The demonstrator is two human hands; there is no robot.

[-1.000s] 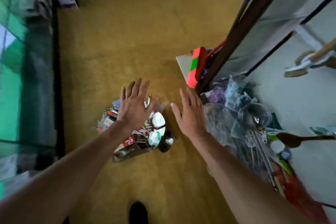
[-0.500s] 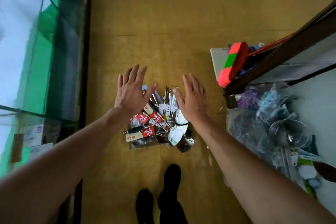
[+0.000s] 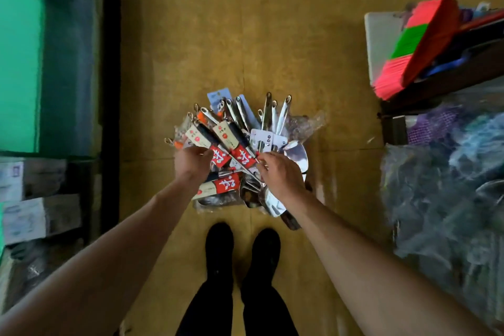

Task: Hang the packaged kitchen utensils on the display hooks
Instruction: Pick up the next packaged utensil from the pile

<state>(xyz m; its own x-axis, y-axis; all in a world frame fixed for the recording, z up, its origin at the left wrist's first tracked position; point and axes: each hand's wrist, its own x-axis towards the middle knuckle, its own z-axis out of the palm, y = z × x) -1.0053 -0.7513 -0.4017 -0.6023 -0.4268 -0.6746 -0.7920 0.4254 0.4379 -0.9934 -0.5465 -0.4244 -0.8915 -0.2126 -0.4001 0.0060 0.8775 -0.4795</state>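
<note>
Steel utensils (image 3: 240,128) lie beneath left grip (image 3: 191,162) and right grip (image 3: 282,174).

White brush-style characters, seemingly Chinese, are printed on the red labels (image 3: 241,156) of the packaged utensils (image 3: 237,128); none can be read.

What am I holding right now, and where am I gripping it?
Left hand grips packaged utensils at their red-labelled handles; right hand touches the same pile, but whether it grips anything cannot be told.
</note>
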